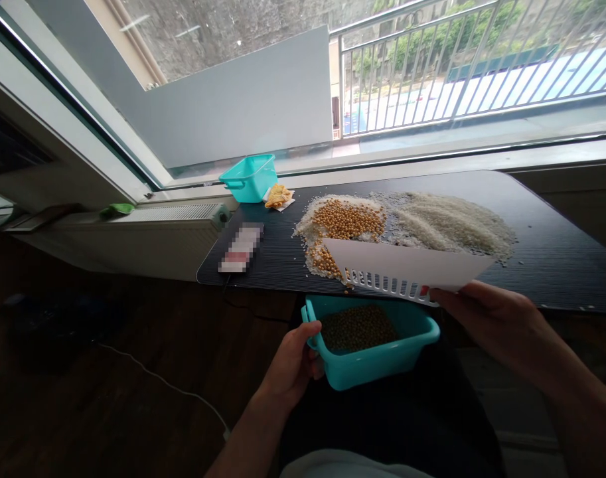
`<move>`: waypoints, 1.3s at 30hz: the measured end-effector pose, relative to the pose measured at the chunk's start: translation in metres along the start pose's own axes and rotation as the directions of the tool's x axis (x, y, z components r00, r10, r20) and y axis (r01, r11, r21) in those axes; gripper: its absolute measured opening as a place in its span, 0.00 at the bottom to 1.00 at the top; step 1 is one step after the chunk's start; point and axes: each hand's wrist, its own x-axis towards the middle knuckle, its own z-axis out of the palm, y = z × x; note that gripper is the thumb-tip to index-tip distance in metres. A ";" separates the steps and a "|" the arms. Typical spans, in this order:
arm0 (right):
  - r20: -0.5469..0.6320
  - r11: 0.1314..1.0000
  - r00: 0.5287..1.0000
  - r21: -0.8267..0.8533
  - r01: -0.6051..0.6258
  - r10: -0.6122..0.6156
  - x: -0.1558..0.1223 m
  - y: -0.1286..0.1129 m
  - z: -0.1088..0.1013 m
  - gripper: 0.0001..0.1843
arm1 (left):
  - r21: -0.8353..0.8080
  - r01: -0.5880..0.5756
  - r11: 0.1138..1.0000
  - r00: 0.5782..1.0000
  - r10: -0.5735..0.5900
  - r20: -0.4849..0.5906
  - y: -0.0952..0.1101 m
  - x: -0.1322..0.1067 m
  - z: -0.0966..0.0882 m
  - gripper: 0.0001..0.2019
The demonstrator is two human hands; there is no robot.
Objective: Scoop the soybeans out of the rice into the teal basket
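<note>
At the near edge of the dark table, my left hand (293, 362) grips the left end of a teal plastic bin (377, 364), thumb over its rim. Small dark greenish beans (363, 326) cover the bin's floor. My right hand (502, 317) is closed on the right end of a white slotted plastic basket (407, 265), held tilted just above the bin. A patch of red shows by the right fingertips. Behind the basket lie a heap of yellow-tan beans (350, 219) mixed with white grains and, to its right, a spread of rice-like grains (456, 222); the basket hides part of both.
A second teal bin (253, 179) stands at the table's far left corner beside a crumpled yellow cloth-like item (279, 196). A blurred-out phone-like object (241, 247) with a cable lies at the left. Behind the table are a window and a radiator (178, 212).
</note>
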 end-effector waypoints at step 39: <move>0.004 0.999 0.999 0.023 -0.040 0.040 -0.007 -0.001 -0.006 0.14 | -0.015 -0.016 1.000 1.000 0.016 0.004 0.001 0.002 -0.004 0.19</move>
